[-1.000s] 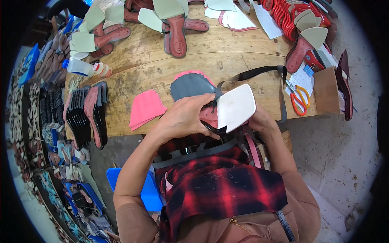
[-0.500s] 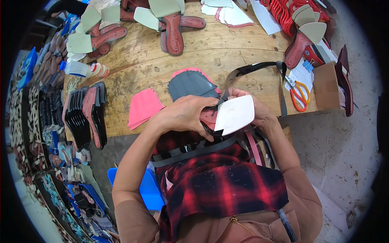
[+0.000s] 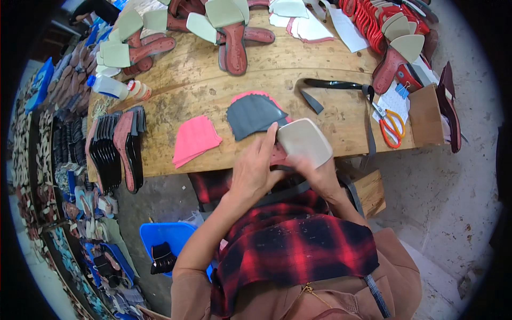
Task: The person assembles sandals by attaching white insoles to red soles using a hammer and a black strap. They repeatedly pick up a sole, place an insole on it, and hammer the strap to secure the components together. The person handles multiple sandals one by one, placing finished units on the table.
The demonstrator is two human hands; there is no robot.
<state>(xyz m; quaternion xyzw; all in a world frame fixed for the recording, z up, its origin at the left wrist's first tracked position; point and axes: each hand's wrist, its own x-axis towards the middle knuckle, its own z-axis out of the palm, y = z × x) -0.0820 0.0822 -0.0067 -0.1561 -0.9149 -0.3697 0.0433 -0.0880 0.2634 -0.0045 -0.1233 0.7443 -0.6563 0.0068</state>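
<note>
Just over the table's front edge I hold a shoe insole with a wide cream-coloured end [image 3: 306,141] and a red-brown part [image 3: 278,156]. My left hand [image 3: 253,168] grips its left side, fingers stretched along the edge and thumb underneath. At the lower edge of the cream end is my right hand [image 3: 320,178], its fingers smeared by motion. Directly behind lies a stack of dark grey cut pieces [image 3: 255,114] edged with pink ones. A pile of pink cut pieces [image 3: 196,140] sits to the left. The black strip [image 3: 333,84] rests curled on the table, apart from both hands.
Orange-handled scissors [image 3: 393,127] lie by a cardboard box [image 3: 428,117] at the right edge. Several black-edged insoles [image 3: 104,152] stand in a row at the left, near a plastic bottle [image 3: 108,87]. More insoles [image 3: 234,48] are piled at the back. A blue stool [image 3: 170,234] stands below.
The black strip that hung beside the insole now lies on the table. My left hand has shifted its grip, with its fingers pointing away. My right hand has come round to the insole's near side.
</note>
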